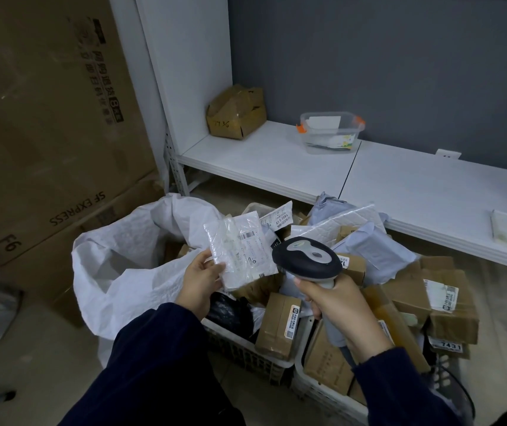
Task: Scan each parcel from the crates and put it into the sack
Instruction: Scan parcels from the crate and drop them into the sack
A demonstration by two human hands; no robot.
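Pinching a small white plastic mailer (239, 250) by its lower left corner with the left hand (198, 279), thumb on top and fingers curled beneath, and holding it in the air with the printed barcode label turned upward. Holding it above the spot where the white woven sack (114, 265) is meeting the left crate (246, 352), clear of the heap below. Gripping the handle of a grey and black barcode scanner (307, 256) in the right hand (338, 305), fingers wrapped fully round the grip, and aiming the dark head forward, just beside the mailer's right edge. Hovering with the scanner over the parcels, touching none of them. Wearing dark navy sleeves on both arms. Looking down on the left crate and the right crate (316, 392), both white lattice plastic, standing side by side on the floor and heaped with brown cardboard boxes (279, 327), grey poly mailers (375, 247) and a white bubble mailer (338, 222). Looking left at the sack, standing open on the floor with its mouth slumping against the left crate. Facing a low white shelf (270, 161) behind the crates, carrying a battered cardboard box (236, 113) and a clear plastic container (330, 132) with orange clips. Passing, at far left, a tall SF EXPRESS carton (46, 133).
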